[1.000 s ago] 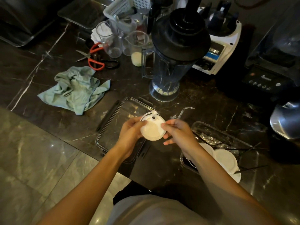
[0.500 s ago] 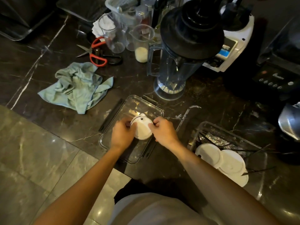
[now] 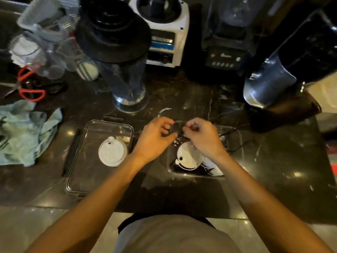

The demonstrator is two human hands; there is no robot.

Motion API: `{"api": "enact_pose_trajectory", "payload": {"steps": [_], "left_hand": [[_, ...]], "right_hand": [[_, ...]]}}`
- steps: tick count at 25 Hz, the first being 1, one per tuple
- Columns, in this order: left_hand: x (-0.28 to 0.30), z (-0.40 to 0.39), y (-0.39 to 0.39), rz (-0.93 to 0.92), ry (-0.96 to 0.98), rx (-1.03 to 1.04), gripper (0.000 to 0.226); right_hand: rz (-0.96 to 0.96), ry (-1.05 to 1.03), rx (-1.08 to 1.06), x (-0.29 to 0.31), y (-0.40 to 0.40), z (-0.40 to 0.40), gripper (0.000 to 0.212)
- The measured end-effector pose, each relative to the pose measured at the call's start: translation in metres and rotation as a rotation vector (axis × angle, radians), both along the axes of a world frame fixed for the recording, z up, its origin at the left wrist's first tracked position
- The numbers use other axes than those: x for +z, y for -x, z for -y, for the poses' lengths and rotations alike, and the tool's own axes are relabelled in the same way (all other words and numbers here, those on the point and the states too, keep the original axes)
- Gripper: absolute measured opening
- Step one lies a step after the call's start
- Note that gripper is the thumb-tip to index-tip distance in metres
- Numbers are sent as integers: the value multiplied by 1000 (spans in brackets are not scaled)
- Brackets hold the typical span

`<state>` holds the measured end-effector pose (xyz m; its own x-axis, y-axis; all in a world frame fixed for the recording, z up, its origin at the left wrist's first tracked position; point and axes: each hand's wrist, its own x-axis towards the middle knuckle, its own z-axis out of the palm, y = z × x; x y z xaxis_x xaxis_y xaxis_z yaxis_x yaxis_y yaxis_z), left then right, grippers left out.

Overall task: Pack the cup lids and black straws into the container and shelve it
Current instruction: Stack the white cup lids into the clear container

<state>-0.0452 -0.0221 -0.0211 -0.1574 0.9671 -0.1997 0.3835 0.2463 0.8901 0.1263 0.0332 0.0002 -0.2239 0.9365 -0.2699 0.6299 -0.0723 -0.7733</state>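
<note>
A white cup lid [image 3: 112, 153] lies alone in the flat clear tray [image 3: 109, 122] on the left of the dark counter. To its right stands a clear container [image 3: 237, 143] holding more white lids [image 3: 189, 157] and thin black straws [image 3: 229, 131]. Both of my hands hover over that container's far left corner. My left hand [image 3: 155, 141] has loosely curved fingers and holds nothing I can see. The fingers of my right hand [image 3: 204, 139] are curled and seem to pinch the straws' ends; motion blur hides the contact.
A tall blender jar [image 3: 125, 84] stands just behind the tray. A green cloth [image 3: 23, 132] and red scissors [image 3: 31, 92] lie at the left. A white blender base [image 3: 164, 33], a black one [image 3: 226, 55] and a metal pitcher [image 3: 268, 84] line the back and right.
The lid that both hands held has been set down in the left tray and let go. Both hands have moved right, over the container with lids and straws.
</note>
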Motion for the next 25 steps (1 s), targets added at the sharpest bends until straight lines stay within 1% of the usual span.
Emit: {"api": "enact_pose_trajectory", "payload": {"steps": [3, 4, 6, 7, 11, 13, 15, 18, 21, 23, 25], "left_hand": [[-1, -16, -39, -137, 32, -321, 45], [-2, -19, -48, -206, 42, -398, 49], [-5, -21, -61, -303, 81, -491, 58], [-7, -21, -67, -329, 100, -521, 62], [-15, -19, -79, -408, 156, -577, 70], [-16, -19, -80, -478, 163, -572, 71], [-16, -17, -80, -528, 168, -561, 67], [-15, -16, -79, -478, 176, -505, 53], [-12, -20, -72, -366, 176, -416, 33], [-11, -22, -66, -251, 150, -364, 21], [-11, -25, -62, -99, 164, -269, 17]], "right_hand": [[44, 27, -85, -2, -46, 10, 8], [54, 33, -106, -4, -58, 14, 8], [95, 45, -126, -9, -77, 22, 6], [131, 41, -125, -12, -85, 25, 9], [264, 40, -80, -16, -101, 33, 38], [369, 46, -25, -15, -102, 35, 50], [477, 58, 37, -13, -101, 37, 58], [516, 77, 42, -11, -104, 34, 59], [539, 88, 56, -7, -106, 31, 55], [515, 102, 51, -4, -107, 27, 47], [441, 108, 19, -5, -110, 21, 34]]}}
